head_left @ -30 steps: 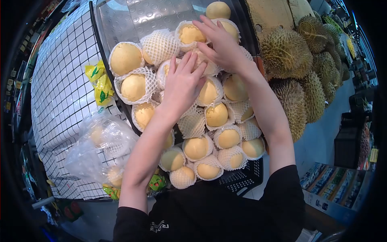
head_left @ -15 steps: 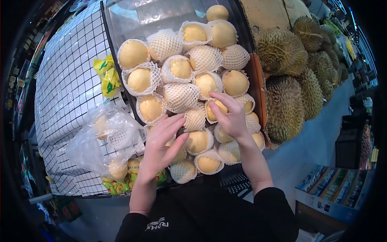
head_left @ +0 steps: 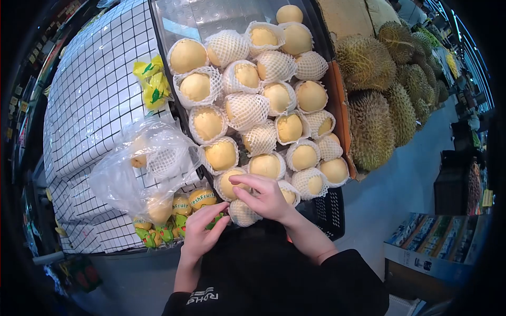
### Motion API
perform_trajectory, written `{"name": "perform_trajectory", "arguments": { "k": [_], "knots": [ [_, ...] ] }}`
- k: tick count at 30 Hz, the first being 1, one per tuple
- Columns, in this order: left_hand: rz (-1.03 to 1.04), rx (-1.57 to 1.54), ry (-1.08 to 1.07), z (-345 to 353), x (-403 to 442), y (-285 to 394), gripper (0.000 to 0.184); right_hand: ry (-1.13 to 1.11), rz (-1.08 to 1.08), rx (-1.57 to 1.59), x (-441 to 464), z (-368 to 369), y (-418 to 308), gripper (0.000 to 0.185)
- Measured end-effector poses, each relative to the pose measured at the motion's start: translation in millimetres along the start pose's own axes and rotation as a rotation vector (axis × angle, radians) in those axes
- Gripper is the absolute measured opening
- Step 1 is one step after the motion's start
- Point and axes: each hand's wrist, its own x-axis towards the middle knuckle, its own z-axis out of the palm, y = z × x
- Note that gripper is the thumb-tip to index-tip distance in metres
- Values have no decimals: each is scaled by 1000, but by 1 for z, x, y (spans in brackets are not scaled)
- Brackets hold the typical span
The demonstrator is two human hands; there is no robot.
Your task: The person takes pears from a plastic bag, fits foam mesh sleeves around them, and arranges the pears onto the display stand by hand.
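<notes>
My right hand (head_left: 265, 199) is over the near end of a black crate (head_left: 333, 210) of round yellow fruit in white foam nets. Its fingers are stretched and apart, with the fingertips at a yellow fruit (head_left: 227, 185) in its net. A netted fruit (head_left: 242, 213) lies just below, between my two hands. My left hand (head_left: 203, 230) is at the crate's near left corner, fingers apart, the tips close to that lower fruit. Whether they touch it I cannot tell. Neither hand grips anything. Rows of netted fruit (head_left: 246, 111) fill the crate behind.
Left of the crate, a clear plastic bag (head_left: 113, 176) holding fruit lies on a white checked cloth (head_left: 100, 105). Printed bags of yellow fruit (head_left: 203, 197) stand near my left hand. A yellow-green wrapper (head_left: 154, 87) lies farther back. Several durians (head_left: 371, 126) are piled at right.
Both hands have moved nearer to my body, the right one also leftward, away from a fruit in the middle rows. The crate appears slightly farther up and right in view.
</notes>
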Motion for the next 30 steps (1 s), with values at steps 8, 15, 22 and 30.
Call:
{"name": "perform_trajectory", "arguments": {
  "k": [8,15,22,30],
  "knots": [
    [130,83,-139,-21,-29,-12,28,-105,24,4,-13,47,-21,25],
    [115,67,-6,-58,-53,-22,25,-101,-22,-50,-23,84,-21,25],
    [54,-8,335,-100,-77,-39,24,-180,-34,-66,-10,111,-29,23],
    [-42,67,740,-132,-74,-58,16,-37,-215,-228,58,130,-53,17]
  ]
}}
